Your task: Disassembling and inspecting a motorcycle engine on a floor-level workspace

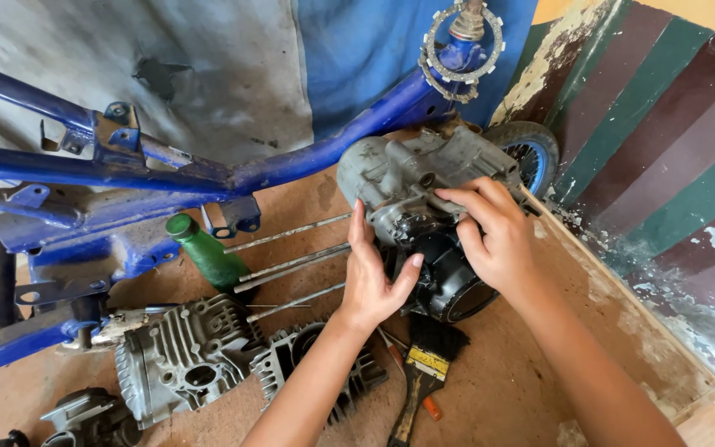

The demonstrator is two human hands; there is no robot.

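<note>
A brown board worktop (531, 364), scuffed w/ a pale chipped edge at right, is carrying the parts: a grey engine crankcase (411, 186) is sitting near the back w/ long studs (291, 265) running left from it. A green bottle (207, 252) is lying beside the studs, two finned cylinder pieces (188, 352) (308, 364) are resting at front left, and a black-bristled brush (424, 368) w/ an orange-handled tool (424, 401) is lying front centre. A blue bike frame (126, 178) is stretching across the back-left part.

Bright, even daylight fills the scene, strongest at the upper right. Shadows are soft and short, pooling under the grey metal engine block (424, 178). The blue painted tubular frame (208, 170) shows mild sheen. Focus is sharp; edges bow slightly with wide-angle distortion.
</note>
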